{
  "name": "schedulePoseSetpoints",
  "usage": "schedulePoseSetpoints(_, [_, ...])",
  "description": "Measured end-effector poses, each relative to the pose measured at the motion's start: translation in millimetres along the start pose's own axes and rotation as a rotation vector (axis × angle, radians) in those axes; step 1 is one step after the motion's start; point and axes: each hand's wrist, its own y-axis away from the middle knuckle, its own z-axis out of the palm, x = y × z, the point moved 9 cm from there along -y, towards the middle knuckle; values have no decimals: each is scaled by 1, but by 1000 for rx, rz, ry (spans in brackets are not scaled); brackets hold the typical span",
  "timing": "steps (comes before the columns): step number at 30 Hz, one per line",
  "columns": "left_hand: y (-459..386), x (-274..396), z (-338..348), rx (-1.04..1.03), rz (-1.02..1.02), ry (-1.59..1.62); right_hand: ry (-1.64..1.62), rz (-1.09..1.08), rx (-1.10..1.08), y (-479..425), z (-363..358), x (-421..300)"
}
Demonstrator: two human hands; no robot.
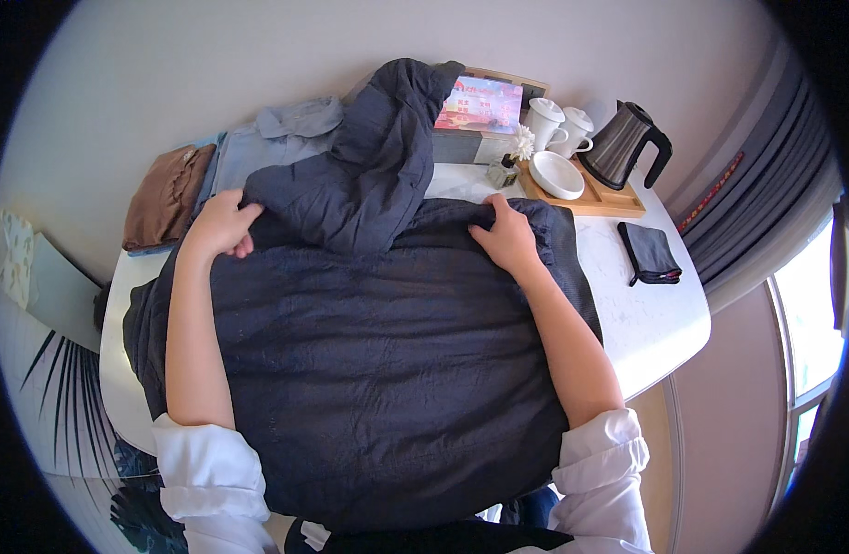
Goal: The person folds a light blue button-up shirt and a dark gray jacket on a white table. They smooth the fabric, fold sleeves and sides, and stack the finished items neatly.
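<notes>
A dark navy padded jacket (389,360) lies spread over a white marbled table, its near part drooping past the front edge. Its hood (389,145) is bunched up at the far side, against the things behind. My left hand (223,225) grips the jacket's cloth beside the hood, with the fingertips curled under the palm. On the far right edge of the jacket, my right hand (509,235) pinches the gathered cloth between thumb and fingers. A ribbed band (570,263) runs along the jacket's right side. The cloth held inside each hand is mostly hidden.
Folded brown clothing (168,197) and a grey-blue shirt (279,142) lie at the back left. Behind the jacket are a printed sign (483,104), a small flower bottle (504,172), lidded mugs (545,121), a bowl (557,175), a wooden tray (604,201), an electric kettle (618,145) and a folded dark cloth (649,253).
</notes>
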Motion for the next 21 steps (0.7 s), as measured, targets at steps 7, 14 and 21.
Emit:
schedulePoseSetpoints(7, [7, 19, -33, 325, 264, 753, -601, -44, 375, 14, -33, -17])
schedulePoseSetpoints(14, [10, 27, -19, 613, 471, 256, -251, -356, 457, 27, -25, -51])
schedulePoseSetpoints(21, [18, 19, 11, 803, 584, -306, 51, -373, 312, 8, 17, -59])
